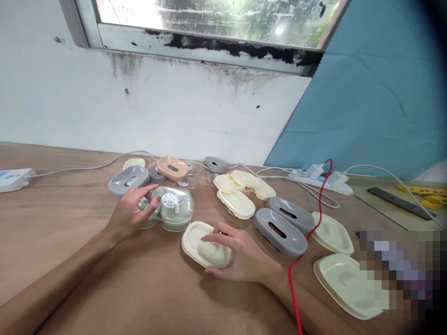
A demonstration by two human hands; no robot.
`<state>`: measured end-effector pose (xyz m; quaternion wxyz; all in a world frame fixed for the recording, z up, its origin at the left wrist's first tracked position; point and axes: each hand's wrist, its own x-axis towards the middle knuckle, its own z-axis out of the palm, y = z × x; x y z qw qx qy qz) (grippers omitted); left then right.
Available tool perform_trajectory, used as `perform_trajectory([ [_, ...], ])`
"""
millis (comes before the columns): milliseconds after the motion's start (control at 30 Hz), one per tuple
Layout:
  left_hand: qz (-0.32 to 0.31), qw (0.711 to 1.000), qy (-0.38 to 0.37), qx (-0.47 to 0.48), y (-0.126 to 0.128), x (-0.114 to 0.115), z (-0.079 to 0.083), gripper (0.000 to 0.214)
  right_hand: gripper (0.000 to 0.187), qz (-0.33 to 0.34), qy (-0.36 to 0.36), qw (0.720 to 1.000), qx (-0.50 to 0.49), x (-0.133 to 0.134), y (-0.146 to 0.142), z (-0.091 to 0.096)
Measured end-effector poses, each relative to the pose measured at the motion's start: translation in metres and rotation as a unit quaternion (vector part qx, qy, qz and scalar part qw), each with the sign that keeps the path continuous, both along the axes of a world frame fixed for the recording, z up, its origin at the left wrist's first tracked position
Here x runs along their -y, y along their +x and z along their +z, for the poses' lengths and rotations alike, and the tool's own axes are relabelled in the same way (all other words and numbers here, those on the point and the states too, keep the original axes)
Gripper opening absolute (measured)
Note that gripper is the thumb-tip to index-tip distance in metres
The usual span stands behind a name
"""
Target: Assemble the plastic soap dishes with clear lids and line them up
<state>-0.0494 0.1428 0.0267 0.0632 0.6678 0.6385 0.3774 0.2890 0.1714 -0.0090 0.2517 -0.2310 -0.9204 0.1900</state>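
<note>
Two hands work on small plastic casings near the tabletop's middle.
Left hand (131, 211) pinches the clear, pale-green domed plastic unit (171, 208); right hand (240, 253) presses the cream oval plastic lid (206, 245), which looks light, stiff and slippery, best gripped by its rim.

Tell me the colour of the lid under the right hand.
Cream. The lid under the right hand shows best in the head view.

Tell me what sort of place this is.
Probably a small assembly workbench: a plywood table by a window, many like plastic cases and lids, power strips.
</note>
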Motion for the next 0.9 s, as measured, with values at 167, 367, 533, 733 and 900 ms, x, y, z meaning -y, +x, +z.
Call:
perform_trajectory([
  [167, 0.048, 0.993, -0.005, -0.107, -0.009, -0.011, -0.007, 0.058, 0.053, -0.010, 0.010, 1.000, -0.001, 0.002, -0.001, 0.002],
  [367, 0.130, 0.980, 0.034, -0.148, -0.019, -0.012, 0.003, 0.061, 0.052, -0.018, 0.017, 1.000, 0.018, 0.003, 0.000, 0.006],
  [533, 0.236, 0.962, 0.045, -0.126, -0.051, -0.012, 0.016, 0.052, 0.053, -0.013, 0.016, 0.999, 0.027, 0.002, 0.000, 0.009],
  [733, 0.197, 0.972, -0.107, -0.066, -0.076, -0.017, 0.013, 0.052, 0.057, -0.100, 0.006, 0.993, 0.066, 0.002, -0.002, 0.009],
  [900, 0.184, 0.968, -0.157, -0.060, -0.077, -0.016, 0.023, 0.054, 0.059, -0.142, -0.032, 0.988, 0.040, -0.003, 0.001, 0.009],
])
